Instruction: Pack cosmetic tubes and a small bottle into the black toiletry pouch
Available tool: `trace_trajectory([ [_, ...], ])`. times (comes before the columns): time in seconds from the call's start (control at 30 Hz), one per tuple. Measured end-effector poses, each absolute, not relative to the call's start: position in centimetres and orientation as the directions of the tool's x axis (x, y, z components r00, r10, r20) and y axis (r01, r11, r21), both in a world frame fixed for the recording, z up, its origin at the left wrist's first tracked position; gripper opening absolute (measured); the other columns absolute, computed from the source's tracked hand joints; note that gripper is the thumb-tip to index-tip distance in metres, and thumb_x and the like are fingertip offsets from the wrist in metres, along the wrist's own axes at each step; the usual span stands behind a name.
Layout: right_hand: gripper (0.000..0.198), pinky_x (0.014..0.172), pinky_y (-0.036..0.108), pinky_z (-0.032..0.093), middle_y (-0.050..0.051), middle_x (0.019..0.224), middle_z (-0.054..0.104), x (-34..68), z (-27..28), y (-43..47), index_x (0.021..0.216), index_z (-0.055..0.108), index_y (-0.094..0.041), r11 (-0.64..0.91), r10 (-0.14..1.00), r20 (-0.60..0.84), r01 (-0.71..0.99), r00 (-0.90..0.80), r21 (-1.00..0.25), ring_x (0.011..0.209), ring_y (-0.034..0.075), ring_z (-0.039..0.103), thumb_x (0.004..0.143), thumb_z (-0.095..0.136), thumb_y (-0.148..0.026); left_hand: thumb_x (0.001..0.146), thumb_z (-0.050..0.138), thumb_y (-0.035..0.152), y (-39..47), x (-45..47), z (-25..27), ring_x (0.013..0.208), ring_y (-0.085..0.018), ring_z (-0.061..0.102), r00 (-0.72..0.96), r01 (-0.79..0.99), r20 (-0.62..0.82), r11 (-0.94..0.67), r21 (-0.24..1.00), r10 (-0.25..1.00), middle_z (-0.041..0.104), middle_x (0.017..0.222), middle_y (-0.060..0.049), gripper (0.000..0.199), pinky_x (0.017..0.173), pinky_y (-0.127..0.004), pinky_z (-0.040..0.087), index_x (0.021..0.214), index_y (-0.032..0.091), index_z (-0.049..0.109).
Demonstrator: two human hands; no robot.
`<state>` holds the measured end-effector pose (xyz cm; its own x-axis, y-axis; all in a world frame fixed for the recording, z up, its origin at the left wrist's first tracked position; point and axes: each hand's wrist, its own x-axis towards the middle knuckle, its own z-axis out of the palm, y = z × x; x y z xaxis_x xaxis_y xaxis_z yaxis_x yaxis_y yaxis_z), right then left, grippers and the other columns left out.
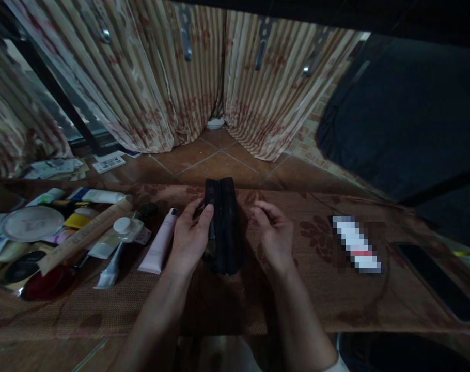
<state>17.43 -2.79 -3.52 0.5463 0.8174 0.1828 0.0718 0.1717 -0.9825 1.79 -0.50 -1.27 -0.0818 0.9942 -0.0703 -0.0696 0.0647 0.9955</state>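
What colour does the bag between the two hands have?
The bag is black, seen in the head view, the only one here.

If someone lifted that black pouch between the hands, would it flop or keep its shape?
Likely a bit of both. The black pouch has a long, boxy outline here, so it may hold its form somewhat. Its surface looks like soft fabric, so its sides would probably give under a squeeze. That boxy form makes rolling unlikely.

We are observing striped curtains (142, 77) hanging to a tiled floor (219, 157) and a dark phone (438, 281) lying on patterned cloth (355, 310).
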Motion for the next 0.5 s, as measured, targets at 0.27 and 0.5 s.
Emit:
trace_trajectory([
  [0.27,0.023,0.069,0.033,0.054,0.002,0.080,0.073,17.3,-3.4,-2.8,0.092,0.073,-0.019,0.154,0.830,0.178,0.089,0.529,-0.984,0.070,0.016,0.067,0.079,0.069,-0.038,0.083,0.067,0.046,-0.4,1.4,-1.8,0.093,-0.022,0.071,-0.050,-0.059,-0.075,0.072,0.996,0.996,0.074,0.111,-0.009,0.050,0.081,-0.032,0.056,0.123,0.015,0.064],
  [0.5,0.025,0.070,0.034,0.054,0.003,0.080,0.074,17.3,-3.7,-2.8,0.093,0.074,-0.019,0.138,0.838,0.164,0.090,0.520,-0.986,0.071,0.017,0.067,0.079,0.069,-0.039,0.084,0.067,0.046,-0.2,1.3,-2.5,0.092,-0.023,0.071,-0.036,-0.081,-0.075,0.072,0.994,0.997,0.074,0.108,-0.009,0.050,0.079,-0.033,0.056,0.125,0.017,0.063],
])
